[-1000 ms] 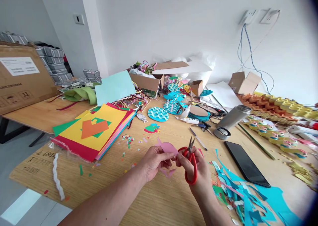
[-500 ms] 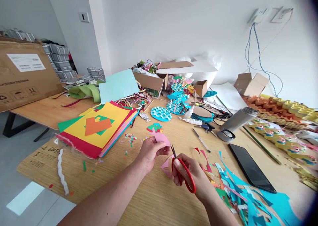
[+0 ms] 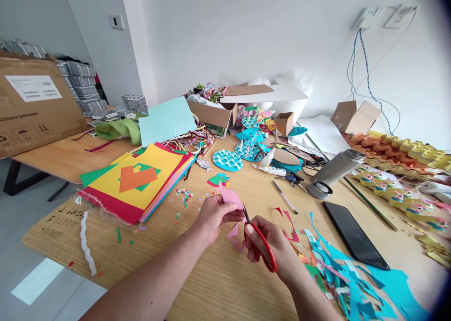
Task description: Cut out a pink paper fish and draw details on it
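Pinches pink paper (image 3: 230,196) in left hand (image 3: 214,216); grips red scissors (image 3: 265,248) in right hand (image 3: 280,250), now lowered to its 5 o'clock edge

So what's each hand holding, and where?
Left hand pinches pink paper cutout by its lower edge; right hand holds red scissors by the handle loops.

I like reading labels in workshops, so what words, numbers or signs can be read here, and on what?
Nothing reads clearly.
White label on the cardboard box: printed lines, too small.
Box front: a printed word and handling symbols, blurred.
Brown sheet, near-left corner: black handwriting, not legible.
Pink paper in the left hand, red scissors in the right hand: no writing visible.
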